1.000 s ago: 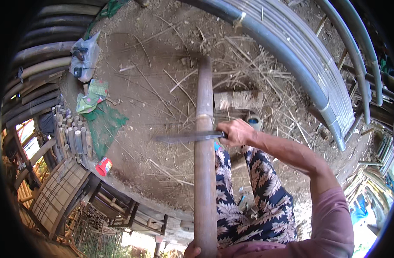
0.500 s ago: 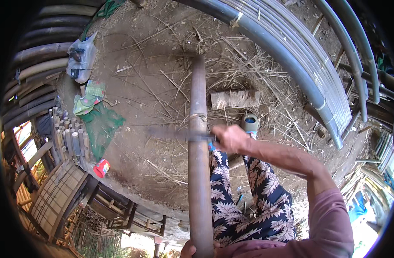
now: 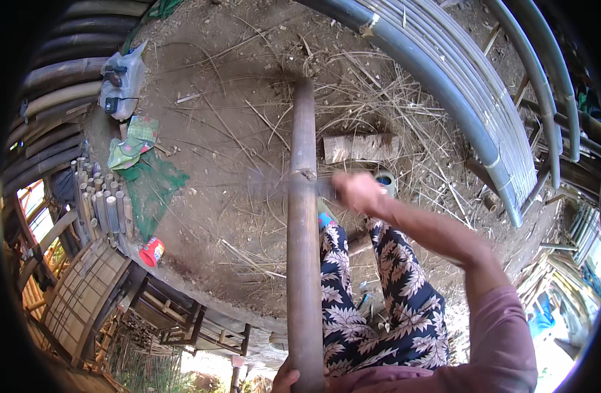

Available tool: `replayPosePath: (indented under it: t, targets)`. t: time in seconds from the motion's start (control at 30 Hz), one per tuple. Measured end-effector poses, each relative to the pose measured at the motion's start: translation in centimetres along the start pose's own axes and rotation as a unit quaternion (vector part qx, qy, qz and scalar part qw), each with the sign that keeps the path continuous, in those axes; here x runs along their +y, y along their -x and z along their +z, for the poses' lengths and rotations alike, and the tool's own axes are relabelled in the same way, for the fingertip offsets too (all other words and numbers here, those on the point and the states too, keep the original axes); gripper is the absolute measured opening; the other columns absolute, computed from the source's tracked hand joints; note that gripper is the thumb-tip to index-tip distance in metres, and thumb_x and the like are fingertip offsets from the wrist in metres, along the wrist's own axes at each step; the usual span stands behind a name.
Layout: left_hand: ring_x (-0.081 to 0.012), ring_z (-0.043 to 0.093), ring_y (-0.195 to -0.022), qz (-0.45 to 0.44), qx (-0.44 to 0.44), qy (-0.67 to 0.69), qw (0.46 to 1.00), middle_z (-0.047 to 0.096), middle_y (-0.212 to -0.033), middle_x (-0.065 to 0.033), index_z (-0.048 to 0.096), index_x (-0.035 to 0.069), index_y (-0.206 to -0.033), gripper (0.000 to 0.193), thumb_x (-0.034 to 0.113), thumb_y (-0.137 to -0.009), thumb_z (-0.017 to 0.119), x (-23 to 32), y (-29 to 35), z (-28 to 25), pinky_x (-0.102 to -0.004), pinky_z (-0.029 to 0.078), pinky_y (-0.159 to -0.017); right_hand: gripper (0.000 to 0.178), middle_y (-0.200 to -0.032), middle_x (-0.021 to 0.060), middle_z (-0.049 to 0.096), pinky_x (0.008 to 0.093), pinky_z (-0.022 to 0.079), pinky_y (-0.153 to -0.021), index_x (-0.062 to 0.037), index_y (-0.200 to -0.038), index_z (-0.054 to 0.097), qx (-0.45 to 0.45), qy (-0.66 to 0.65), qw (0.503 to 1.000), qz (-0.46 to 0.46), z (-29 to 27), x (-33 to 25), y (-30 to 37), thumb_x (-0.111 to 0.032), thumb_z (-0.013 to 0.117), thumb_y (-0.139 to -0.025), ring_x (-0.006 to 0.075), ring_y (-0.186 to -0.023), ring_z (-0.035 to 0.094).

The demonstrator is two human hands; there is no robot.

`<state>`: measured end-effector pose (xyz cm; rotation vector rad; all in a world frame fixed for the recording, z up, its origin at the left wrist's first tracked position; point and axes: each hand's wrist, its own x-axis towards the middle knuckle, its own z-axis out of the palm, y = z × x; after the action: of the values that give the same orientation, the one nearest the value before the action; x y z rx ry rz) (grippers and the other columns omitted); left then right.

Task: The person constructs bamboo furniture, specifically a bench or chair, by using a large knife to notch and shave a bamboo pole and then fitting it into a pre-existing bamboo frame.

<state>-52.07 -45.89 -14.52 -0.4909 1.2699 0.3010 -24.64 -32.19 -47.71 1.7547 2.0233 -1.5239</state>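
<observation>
A long brown bamboo pole (image 3: 304, 262) runs from my lap out over the dirt floor, with a node ring about halfway along. At the bottom edge my left hand (image 3: 286, 378) is closed round the pole's near end; only part of it shows. My right hand (image 3: 359, 191) is closed on the handle of a long-bladed knife (image 3: 268, 186), just right of the node. The blade lies crosswise to the pole and its left part is smeared by motion. Whether it touches the bamboo I cannot tell.
A wooden block (image 3: 361, 149) lies beyond my feet among scattered bamboo strips. Bamboo slats (image 3: 471, 85) curve along the right. At left are a plastic bag (image 3: 122, 85), a green net (image 3: 153, 193), a bundle of short bamboo pieces (image 3: 104, 203) and a red container (image 3: 152, 251).
My right hand and the knife have moved farther along the pole, up to the node, and slightly right. My left hand stays at the near end.
</observation>
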Motion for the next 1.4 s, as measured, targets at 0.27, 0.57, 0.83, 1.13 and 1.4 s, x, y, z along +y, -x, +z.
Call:
replayPosePath:
  t: [0.27, 0.57, 0.83, 1.13, 1.4]
  targets:
    - [-0.0304, 0.067, -0.073, 0.014, -0.019, -0.025, 0.999, 0.063, -0.095, -0.0217, 0.048, -0.008, -0.120, 0.064, 0.042, -0.083, 0.062, 0.0, 0.5, -0.9, -0.0390, 0.058, -0.059, 0.016, -0.068, 0.0077, 0.058, 0.0355, 0.050, -0.044, -0.0085, -0.088, 0.055, 0.097, -0.005, 0.967, -0.235, 1.3, 0.8, 0.0, -0.023, 0.060, -0.082, 0.0242, -0.054, 0.058]
    - [-0.0305, 0.067, -0.073, 0.067, 0.001, -0.055, 0.996, 0.064, -0.092, -0.0201, 0.050, -0.006, -0.118, 0.057, 0.035, -0.083, 0.068, -1.6, -0.8, -4.1, -0.0390, 0.059, -0.058, 0.027, -0.064, 0.0084, 0.061, 0.0318, 0.047, -0.038, -0.0113, -0.110, 0.061, 0.019, 0.064, 0.984, -0.164, -1.0, -0.4, -2.3, -0.031, 0.054, -0.093, 0.0164, -0.047, 0.056]
    - [-0.0328, 0.066, -0.071, 0.052, 0.001, -0.048, 0.997, 0.064, -0.091, -0.0211, 0.047, -0.005, -0.124, 0.067, 0.048, -0.084, 0.062, -1.0, -0.3, -2.5, -0.0417, 0.057, -0.058, 0.023, -0.059, 0.0051, 0.055, 0.0337, 0.042, -0.035, -0.0096, -0.099, 0.061, -0.067, 0.124, 0.982, -0.125, -3.7, -2.8, -2.6, -0.028, 0.047, -0.096, 0.0128, -0.044, 0.049]
    - [-0.0342, 0.065, -0.069, 0.011, -0.008, -0.005, 1.000, 0.063, -0.090, -0.0215, 0.045, -0.004, -0.127, 0.074, 0.056, -0.084, 0.056, -0.4, -0.5, -2.1, -0.0430, 0.056, -0.057, 0.024, -0.077, 0.0075, 0.061, 0.0429, 0.054, -0.052, -0.0103, -0.099, 0.057, -0.014, 0.024, 0.961, -0.275, -1.5, -5.1, 0.8, -0.029, 0.063, -0.085, 0.0262, -0.058, 0.062]
    - [-0.0345, 0.064, -0.068, -0.004, -0.007, 0.001, 1.000, 0.063, -0.089, -0.0216, 0.044, -0.003, -0.128, 0.076, 0.058, -0.084, 0.055, -0.1, -0.4, -2.5, -0.0434, 0.056, -0.057, 0.024, -0.066, 0.0114, 0.061, 0.0441, 0.055, -0.053, -0.0082, -0.097, 0.054, 0.025, -0.029, 0.982, -0.184, 0.1, -2.6, -1.7, -0.030, 0.059, -0.088, 0.0327, -0.057, 0.064]
